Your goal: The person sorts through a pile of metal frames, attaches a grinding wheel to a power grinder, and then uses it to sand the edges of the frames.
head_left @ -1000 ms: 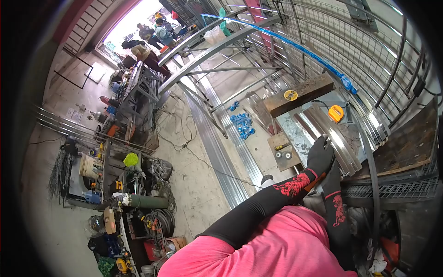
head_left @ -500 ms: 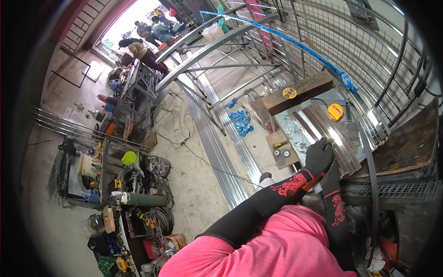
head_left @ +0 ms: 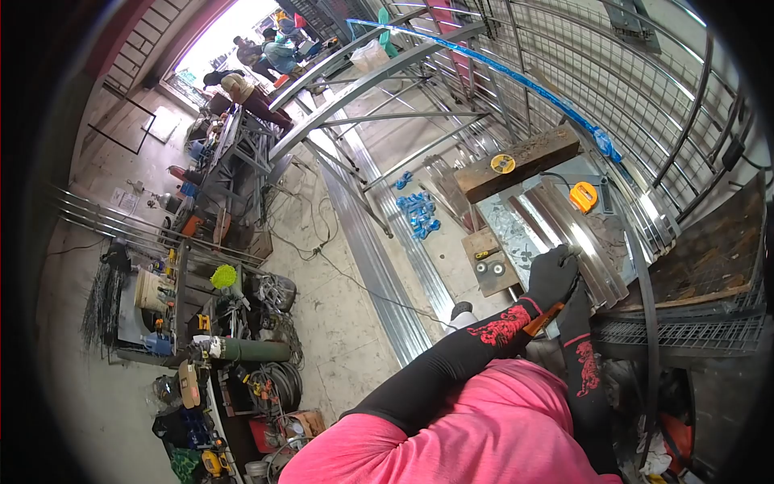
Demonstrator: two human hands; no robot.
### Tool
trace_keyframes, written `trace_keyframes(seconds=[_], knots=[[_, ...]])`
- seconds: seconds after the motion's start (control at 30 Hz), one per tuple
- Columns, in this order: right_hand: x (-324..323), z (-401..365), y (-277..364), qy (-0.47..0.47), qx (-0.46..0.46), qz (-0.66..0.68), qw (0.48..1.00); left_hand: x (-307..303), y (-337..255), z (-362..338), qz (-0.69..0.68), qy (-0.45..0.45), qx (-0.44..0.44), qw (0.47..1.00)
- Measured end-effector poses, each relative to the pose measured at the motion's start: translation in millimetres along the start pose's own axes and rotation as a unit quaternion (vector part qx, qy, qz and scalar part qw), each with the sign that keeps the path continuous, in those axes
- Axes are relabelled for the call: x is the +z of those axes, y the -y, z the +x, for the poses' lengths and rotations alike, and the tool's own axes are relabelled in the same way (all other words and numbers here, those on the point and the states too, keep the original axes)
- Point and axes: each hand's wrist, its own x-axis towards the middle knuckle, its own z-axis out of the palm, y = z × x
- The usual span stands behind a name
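Observation:
My left hand, in a dark glove, is closed at the near edge of the long shiny metal profiles; what its fingers hold is too small to make out. Right beside and partly beneath it is my gloved right hand, its fingers mostly hidden. An orange handle sticks out between the two wrists, touching or very near my right hand. The profiles lie across a grey metal worktop. Beyond them on the worktop rests an orange-yellow tape measure.
A thick wooden beam bearing a yellow disc lies at the worktop's far side. Left of it, a small board holds small parts. Blue wrapping and long metal strips lie on the floor. Several people work near the doorway.
My hands stay together at the profiles, with only a slight shift; more of the orange handle shows. The view has moved slightly. A person near the doorway has lowered their head.

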Motion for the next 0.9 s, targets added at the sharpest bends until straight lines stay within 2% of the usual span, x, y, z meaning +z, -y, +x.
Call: trace_keyframes(seconds=[0.03,0.07,0.23,0.4,0.47,0.5,0.57,0.63,0.7,0.73,0.77,0.8,0.83,0.87,0.9], knots=[[-0.7,-0.9,-3.4,0.022,-0.058,-0.097,0.993,0.4,0.8,0.3,-0.004,-0.001,0.001,1.0],[-3.2,-4.2,-6.4,0.023,-0.073,-0.125,0.989,1.0,1.6,0.5,-0.008,-0.001,0.002,1.0],[1.3,-2.6,-2.2,-0.012,-0.003,-0.034,0.999,0.8,3.5,1.2,0.014,-0.001,0.011,1.0],[2.1,1.1,-0.5,-0.028,0.01,-0.003,1.0,-2.1,3.1,2.4,0.041,0.002,0.016,0.999],[1.2,1.2,-1.1,-0.031,0.002,-0.018,0.999,-2.1,7.7,1.6,0.105,0.028,0.079,0.991],[0.5,-0.1,-1.7,-0.032,-0.004,-0.03,0.999,-1.0,7.0,-1.2,0.101,0.033,0.077,0.991],[0.6,-0.5,-0.7,-0.036,-0.024,-0.065,0.997,-1.0,4.1,2.2,0.01,0.021,0.061,0.998],[1.9,-1.8,-3.7,-0.044,-0.056,-0.109,0.991,-2.6,2.7,0.7,-0.009,0.017,0.067,0.998],[3.6,0.0,-8.1,-0.062,-0.132,-0.23,0.962,-1.9,1.9,2.3,0.032,-0.004,0.05,0.998],[7.9,2.3,-1.2,-0.077,-0.167,-0.29,0.939,-5.0,2.0,2.3,0.106,0.021,0.015,0.994],[12.4,7.1,5.0,-0.08,-0.162,-0.292,0.939,-14.7,5.6,4.3,0.105,0.027,0.014,0.994],[20.5,18.7,32.4,-0.105,0.073,0.089,0.988,-24.8,18.5,5.9,0.19,0.074,0.05,0.978],[18.8,21.0,46.4,-0.122,0.288,0.454,0.834,-31.2,31.5,1.2,0.27,0.126,0.087,0.951],[9.6,7.1,35.2,0.079,-0.028,0.243,0.966,-48.8,22.1,-9.2,0.282,0.167,0.079,0.942],[10.0,9.8,78.3,0.05,-0.082,0.051,0.994,-69.1,13.2,-17.4,0.29,0.214,0.076,0.93]])
